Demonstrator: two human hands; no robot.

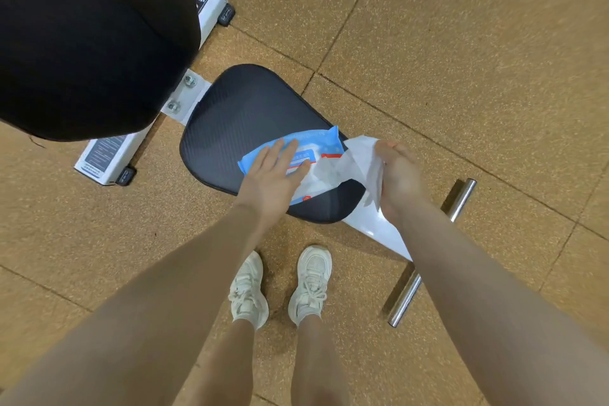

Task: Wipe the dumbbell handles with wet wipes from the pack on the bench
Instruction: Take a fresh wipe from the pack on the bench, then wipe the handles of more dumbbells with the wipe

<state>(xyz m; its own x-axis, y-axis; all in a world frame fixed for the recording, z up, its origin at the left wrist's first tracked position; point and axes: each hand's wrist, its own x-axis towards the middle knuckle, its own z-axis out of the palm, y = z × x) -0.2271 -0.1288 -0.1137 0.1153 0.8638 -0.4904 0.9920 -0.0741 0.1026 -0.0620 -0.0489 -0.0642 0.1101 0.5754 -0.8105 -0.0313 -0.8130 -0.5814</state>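
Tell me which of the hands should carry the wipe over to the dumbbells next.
Probably the right hand: its fingers already grip the white wet wipe drawn out of the blue pack. The left hand lies flat on the pack, pressing it onto the bench seat. No dumbbell is in view.

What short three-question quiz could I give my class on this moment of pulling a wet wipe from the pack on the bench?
1. True or false: the left hand lies flat on the wipe pack.
2. What does the right hand hold?
A. a dumbbell
B. a white wipe
C. a shoe
3. Fill in: the pack rests on the bench's dark ____.

Key
1. True: its fingers are straight, pressing the pack down.
2. B: the white wipe stretches from the pack's opening to the right hand.
3. Seat pad.
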